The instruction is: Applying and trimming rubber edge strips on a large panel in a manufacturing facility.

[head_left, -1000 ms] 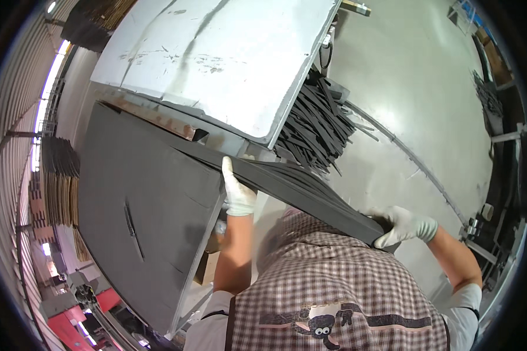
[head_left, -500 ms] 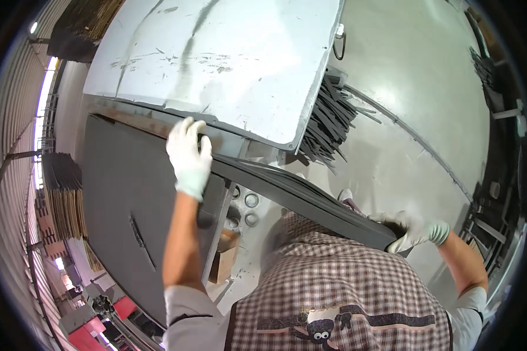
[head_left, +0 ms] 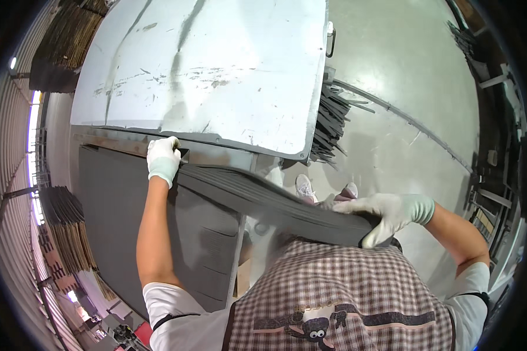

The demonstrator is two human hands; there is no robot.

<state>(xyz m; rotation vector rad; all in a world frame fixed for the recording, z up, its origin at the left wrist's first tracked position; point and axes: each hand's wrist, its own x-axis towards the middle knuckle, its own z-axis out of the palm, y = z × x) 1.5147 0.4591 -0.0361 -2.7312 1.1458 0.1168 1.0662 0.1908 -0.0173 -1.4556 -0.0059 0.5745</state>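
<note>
A bundle of long, dark grey strips (head_left: 269,202) stretches across in front of me, slightly bowed and blurred in its middle. At its far left end my left hand (head_left: 164,159), in a white glove, has its fingers curled closed around the strips' tip. My right hand (head_left: 386,215), gloved too, clamps the near right end, thumb on the near side and fingers over the far side. Beneath the left part of the bundle lies a large dark grey sheet (head_left: 117,216) on a table, with several short slit-like lines near its right edge.
A big pale metal plate (head_left: 216,76) with scuffs stands beyond the sheet. Dark strips (head_left: 329,126) are heaped by its right edge. Stacked sheets (head_left: 70,234) stand at the left. A cardboard box (head_left: 242,278) sits below the table, and my shoes (head_left: 304,187) show on the floor.
My left hand has moved left and closed its fingers at the strips' end. The bundle has shifted left with both hands. The loose thin dark piece on the sheet no longer shows.
</note>
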